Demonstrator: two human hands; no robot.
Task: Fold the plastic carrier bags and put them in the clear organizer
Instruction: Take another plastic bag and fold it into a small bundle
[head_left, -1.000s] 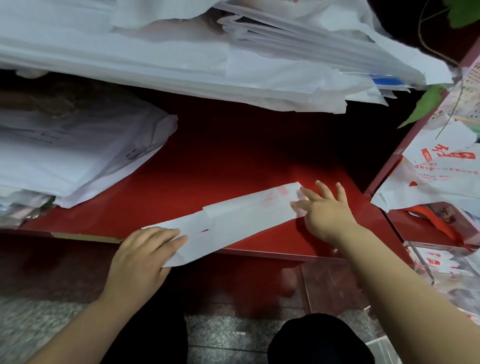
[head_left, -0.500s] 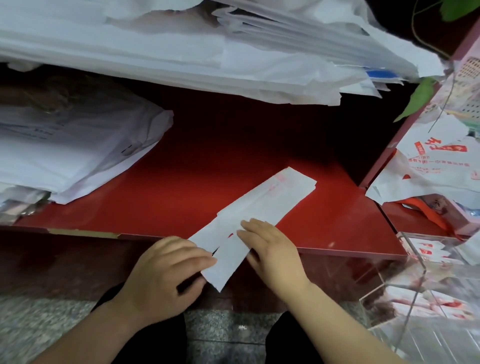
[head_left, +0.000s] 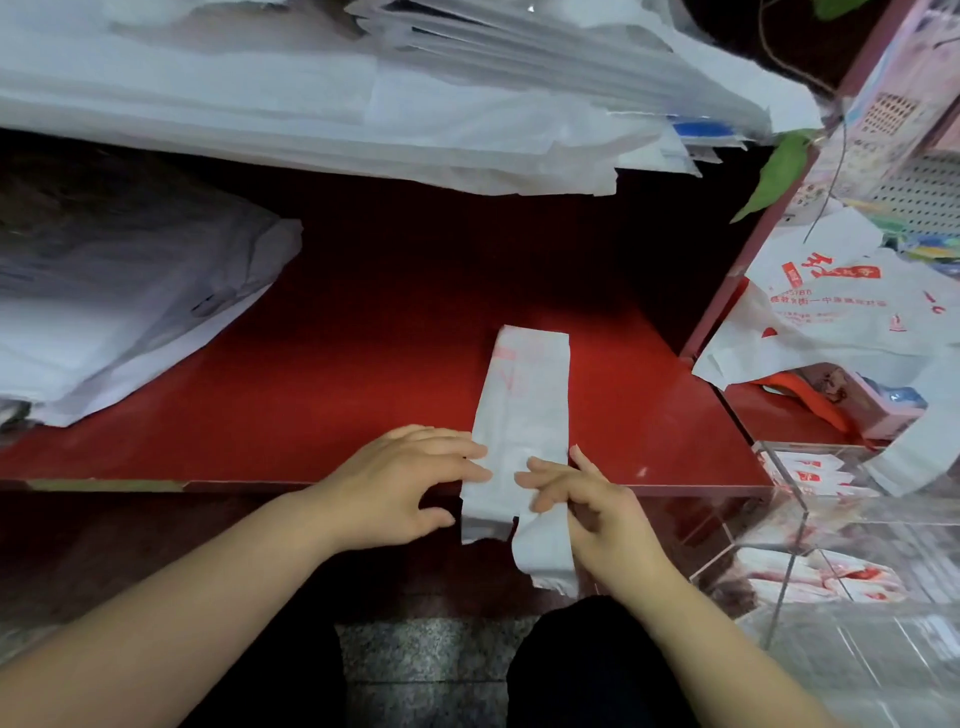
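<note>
Head view: your left hand (head_left: 400, 483) presses flat fingers on the folded carrier bag (head_left: 524, 395), a narrow strip at the near edge of the red shelf (head_left: 337, 374). Your right hand (head_left: 592, 504) pinches its hanging end, with the clear organizer (head_left: 841, 525) just right.

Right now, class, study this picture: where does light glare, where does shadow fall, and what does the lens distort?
Head view: the red shelf gleams near its front and sinks into shadow at the back, under the stack of white sheets; the wide lens makes the red post lean; the clear organizer shows pale reflections; the folded bag is fairly sharp.
</note>
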